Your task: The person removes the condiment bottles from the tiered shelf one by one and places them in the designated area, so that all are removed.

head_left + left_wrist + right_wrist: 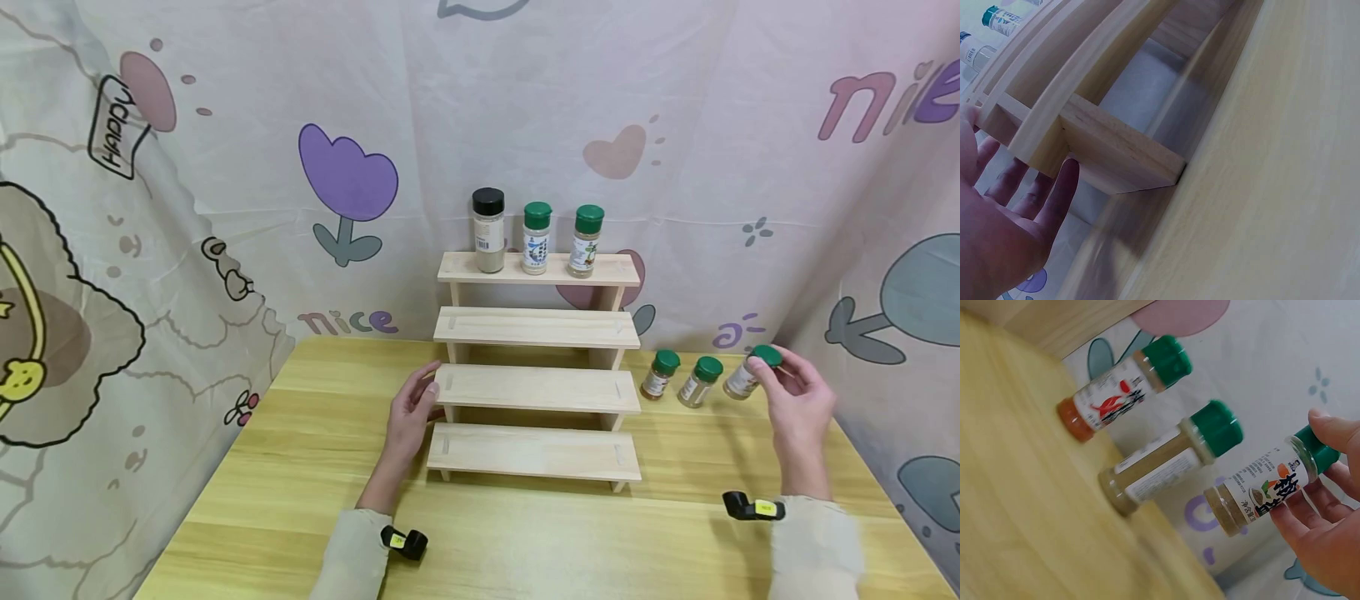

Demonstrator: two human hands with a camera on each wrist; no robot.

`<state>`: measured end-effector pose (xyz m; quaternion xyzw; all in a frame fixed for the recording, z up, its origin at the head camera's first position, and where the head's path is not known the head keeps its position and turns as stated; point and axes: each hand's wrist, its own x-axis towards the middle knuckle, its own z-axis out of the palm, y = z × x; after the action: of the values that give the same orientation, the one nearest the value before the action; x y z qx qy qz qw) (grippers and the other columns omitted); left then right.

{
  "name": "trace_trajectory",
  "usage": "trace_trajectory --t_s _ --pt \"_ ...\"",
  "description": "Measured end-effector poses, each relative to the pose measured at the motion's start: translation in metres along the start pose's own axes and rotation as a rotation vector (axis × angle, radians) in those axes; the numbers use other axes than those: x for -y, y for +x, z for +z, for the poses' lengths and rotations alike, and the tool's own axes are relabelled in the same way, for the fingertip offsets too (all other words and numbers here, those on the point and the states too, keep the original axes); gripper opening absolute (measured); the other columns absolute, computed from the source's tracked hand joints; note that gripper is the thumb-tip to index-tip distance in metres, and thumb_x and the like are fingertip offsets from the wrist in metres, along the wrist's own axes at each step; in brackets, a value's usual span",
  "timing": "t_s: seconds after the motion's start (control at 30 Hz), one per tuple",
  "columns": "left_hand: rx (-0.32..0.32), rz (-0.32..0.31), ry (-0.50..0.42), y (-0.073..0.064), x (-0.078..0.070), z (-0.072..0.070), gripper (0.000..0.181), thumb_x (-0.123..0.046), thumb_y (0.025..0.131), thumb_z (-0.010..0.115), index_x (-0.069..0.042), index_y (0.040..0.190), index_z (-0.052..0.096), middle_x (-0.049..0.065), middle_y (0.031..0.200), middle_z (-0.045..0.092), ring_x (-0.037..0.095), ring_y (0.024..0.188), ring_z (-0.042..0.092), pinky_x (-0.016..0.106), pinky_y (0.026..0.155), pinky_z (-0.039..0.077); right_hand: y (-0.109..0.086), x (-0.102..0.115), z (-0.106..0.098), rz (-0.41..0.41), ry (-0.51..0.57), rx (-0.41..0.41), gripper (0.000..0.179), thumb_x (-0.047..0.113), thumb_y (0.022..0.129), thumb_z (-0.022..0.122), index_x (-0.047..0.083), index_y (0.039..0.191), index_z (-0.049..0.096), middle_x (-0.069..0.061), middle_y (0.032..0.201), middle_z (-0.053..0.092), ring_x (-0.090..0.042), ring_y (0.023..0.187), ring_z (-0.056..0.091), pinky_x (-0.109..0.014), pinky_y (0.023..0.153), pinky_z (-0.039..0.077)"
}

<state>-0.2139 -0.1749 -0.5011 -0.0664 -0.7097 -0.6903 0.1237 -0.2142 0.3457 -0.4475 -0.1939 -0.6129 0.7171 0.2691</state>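
Note:
In the head view my right hand (pixel 802 400) pinches the green cap of a spice jar (pixel 741 382) at the right of the table. Its label and brown powder show in the right wrist view, where the jar (pixel 1257 490) tilts between thumb and fingers. Beside it stand two more green-capped jars, one with grey-brown powder (pixel 1157 465) and one with red-orange contents (pixel 1110 394). My left hand (pixel 408 412) is at the left end of a four-tier wooden shelf (pixel 536 387). Up close, its relaxed fingers (pixel 1060 194) lie by the end of a tier, holding nothing.
On the top tier stand a black-capped jar (pixel 490 237) and two green-capped jars, one at the middle (pixel 536 246) and one at the right (pixel 585 246). A printed cloth (pixel 465 100) hangs behind the wooden table (pixel 300 475).

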Motion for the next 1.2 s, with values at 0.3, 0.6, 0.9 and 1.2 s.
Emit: trace_trajectory --t_s 0.3,0.6,0.9,1.2 --pt "0.013 0.008 -0.006 -0.001 -0.001 0.000 0.039 -0.011 0.107 0.053 -0.007 0.145 0.056 0.013 0.147 0.057 0.026 0.131 0.054 0.023 0.103 0.047 0.008 -0.023 -0.003 -0.005 -0.023 -0.016 0.041 0.005 0.084 0.084 0.008 0.123 0.073 0.009 0.103 0.068 -0.005 0.099 0.064 -0.005 0.078 0.049" --pt "0.006 0.012 -0.001 -0.001 -0.001 0.000 0.038 -0.011 0.107 0.053 -0.008 0.144 0.057 0.012 0.147 0.057 0.025 0.131 0.054 0.024 0.103 0.047 0.012 -0.035 -0.004 0.020 -0.027 -0.011 0.040 0.008 0.086 0.083 0.012 0.124 0.073 0.012 0.102 0.069 -0.002 0.096 0.064 -0.004 0.077 0.049" --pt "0.018 0.010 -0.008 -0.001 0.000 0.000 0.039 -0.012 0.107 0.053 -0.008 0.145 0.056 0.012 0.147 0.057 0.024 0.131 0.054 0.024 0.104 0.047 0.014 -0.041 -0.010 0.064 -0.082 -0.012 0.047 0.014 0.088 0.083 0.012 0.133 0.068 0.013 0.106 0.067 -0.005 0.104 0.062 -0.005 0.079 0.049" --pt "0.012 0.011 -0.019 -0.001 0.001 0.000 0.039 -0.012 0.107 0.053 -0.008 0.145 0.056 0.012 0.146 0.058 0.017 0.128 0.055 0.023 0.104 0.047 0.014 -0.041 -0.015 0.098 -0.097 0.031 0.047 0.017 0.087 0.084 0.017 0.131 0.068 0.017 0.104 0.066 -0.003 0.101 0.060 -0.004 0.076 0.048"
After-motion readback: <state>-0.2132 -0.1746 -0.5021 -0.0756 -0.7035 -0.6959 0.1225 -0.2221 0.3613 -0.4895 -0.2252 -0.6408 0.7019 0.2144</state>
